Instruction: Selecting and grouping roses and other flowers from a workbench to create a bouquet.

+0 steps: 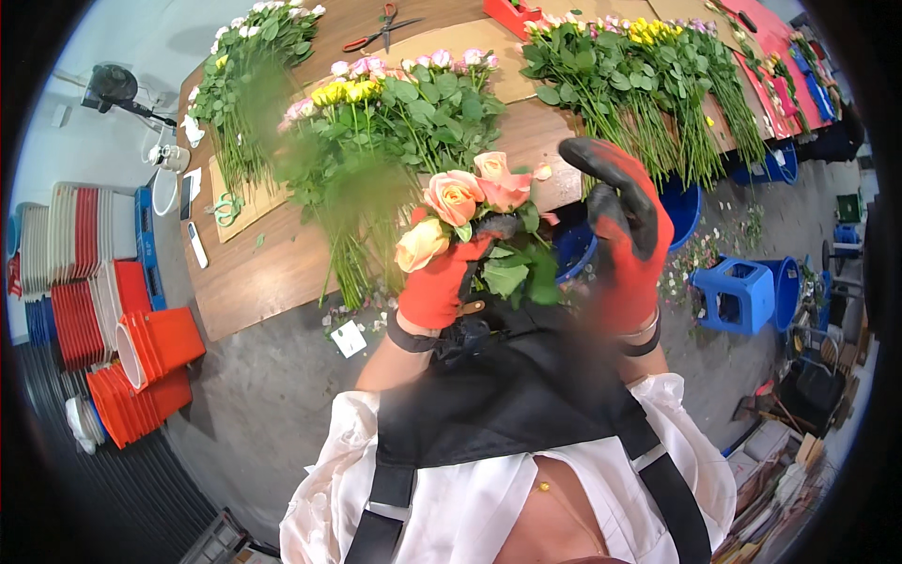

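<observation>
Several peach and pale orange roses are in my left hand, which wears a red glove with black fingers. My left fingers are closed around them just below the blooms, and green leaves spread out beside the hand. The lower stems are hidden or blurred. My right hand, gloved in the same way, is raised to the right of the roses. Its fingers are bent and apart, with nothing visible between them. A small loose petal shows between the blooms and my right hand.
Rows of pink and yellow roses lie across the wooden table. Red-handled shears, green scissors and a phone lie there too. Blue buckets and a blue stool stand right; orange buckets left.
</observation>
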Demonstrator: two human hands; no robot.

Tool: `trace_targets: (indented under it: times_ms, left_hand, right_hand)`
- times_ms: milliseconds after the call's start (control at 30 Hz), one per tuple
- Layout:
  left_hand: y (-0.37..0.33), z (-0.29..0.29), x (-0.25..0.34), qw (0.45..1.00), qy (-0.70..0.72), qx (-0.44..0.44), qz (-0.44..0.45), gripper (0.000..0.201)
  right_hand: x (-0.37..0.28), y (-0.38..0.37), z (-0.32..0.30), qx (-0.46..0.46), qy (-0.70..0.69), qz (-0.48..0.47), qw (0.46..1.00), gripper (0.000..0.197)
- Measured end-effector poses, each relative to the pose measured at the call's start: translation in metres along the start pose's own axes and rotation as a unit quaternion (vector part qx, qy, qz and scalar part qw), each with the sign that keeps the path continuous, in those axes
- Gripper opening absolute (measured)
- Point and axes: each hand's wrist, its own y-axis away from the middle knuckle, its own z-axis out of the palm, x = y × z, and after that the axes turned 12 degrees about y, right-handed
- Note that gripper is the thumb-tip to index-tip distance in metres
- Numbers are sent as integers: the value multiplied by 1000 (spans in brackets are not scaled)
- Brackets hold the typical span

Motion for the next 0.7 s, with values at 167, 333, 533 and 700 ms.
trace_targets:
  times_ms: [167,333,533,700]
  left_hand:
    - [1,0,-6,999,9,-18,-39,50]
    - [3,0,-8,1000,6,-19,-22,50]
    - [-3,4,1,997,70,21,-27,43]
    - [-5,9,-3,999,-32,31,22,36]
  right_hand:
    - [2,-2,15,-59,41,15,997,34]
    - [24,17,22,-1,-251,192,949,21]
    - [40,17,9,-42,-309,241,919,30]
    - [16,4,-4,16,-113,163,980,36]
